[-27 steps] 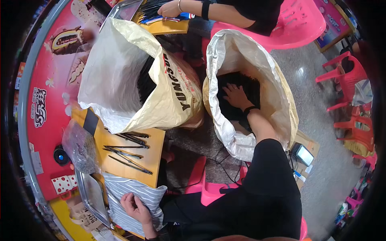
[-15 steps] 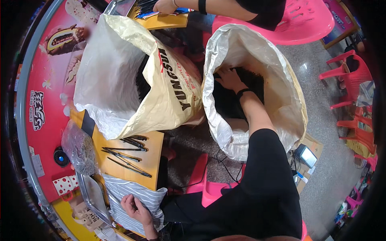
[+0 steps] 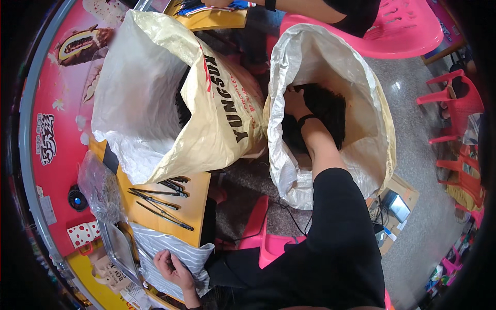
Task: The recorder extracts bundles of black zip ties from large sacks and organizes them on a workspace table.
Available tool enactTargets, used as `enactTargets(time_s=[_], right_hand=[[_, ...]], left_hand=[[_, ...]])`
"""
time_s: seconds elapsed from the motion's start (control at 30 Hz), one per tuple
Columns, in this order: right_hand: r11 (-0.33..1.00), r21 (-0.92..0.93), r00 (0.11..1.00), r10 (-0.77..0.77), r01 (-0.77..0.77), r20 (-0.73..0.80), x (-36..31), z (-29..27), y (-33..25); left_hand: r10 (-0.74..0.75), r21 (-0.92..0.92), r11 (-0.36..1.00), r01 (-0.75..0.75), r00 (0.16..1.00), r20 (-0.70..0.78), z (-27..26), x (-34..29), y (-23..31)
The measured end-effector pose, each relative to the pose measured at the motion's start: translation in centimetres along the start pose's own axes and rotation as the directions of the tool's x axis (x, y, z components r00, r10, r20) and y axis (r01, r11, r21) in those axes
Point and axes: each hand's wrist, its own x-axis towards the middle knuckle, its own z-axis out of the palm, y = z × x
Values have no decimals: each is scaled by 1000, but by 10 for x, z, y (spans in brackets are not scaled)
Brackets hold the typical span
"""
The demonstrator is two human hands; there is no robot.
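Note:
My right hand (image 3: 297, 102) reaches deep into a tall whitish woven sack (image 3: 385, 134) at the right. Its fingers look bent at the edge of a dense mass of thin black pieces (image 3: 326, 108), but their tips are hidden, and so is whatever they hold. On a grey-and-white striped cloth (image 3: 199, 253) at the lower left rests my left hand (image 3: 174, 268), loosely curled with the thumb apart and nothing visible in it. Beyond that cloth, several slim black strips (image 3: 168, 209) lie on a yellow tabletop (image 3: 194, 227).
A second woven sack (image 3: 217, 113) gapes at the left, black pieces inside. A clear plastic bag (image 3: 101, 188) and a metal tray (image 3: 116, 248) are at the table's left. Another person's arm (image 3: 305, 13) shows at the top, beside a pink chair (image 3: 403, 31). Cables (image 3: 294, 219) trail across the floor.
My right hand has shifted slightly within the sack, and more of the black mass shows beside it. The view has moved a little. My left hand stays on the striped cloth.

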Motion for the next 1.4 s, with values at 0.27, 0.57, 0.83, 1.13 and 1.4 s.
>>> enactTargets(time_s=[0.27, 0.57, 0.83, 1.13, 1.4], right_hand=[[993, -63, 991, -105, 100, -83, -31, 8, 7], [937, -109, 918, -348, 333, -189, -58, 17, 30], [980, -12, 974, -196, 196, -115, -47, 6, 26], [968, -88, 972, -234, 234, 10, -41, -26, 19], [973, -63, 972, -219, 224, 82, -56, -12, 46]], left_hand=[[-15, 30, 999, 15, 1000, -21, -2, -1, -3], [6, -11, 1000, -6, 999, -34, -1, 0, 0], [-9, 2, 1000, 9, 1000, -29, 0, 2, 6], [7, -7, 1000, -7, 999, -32, 0, 2, 3], [29, 60, 998, -27, 999, -33, -2, 2, 6]])
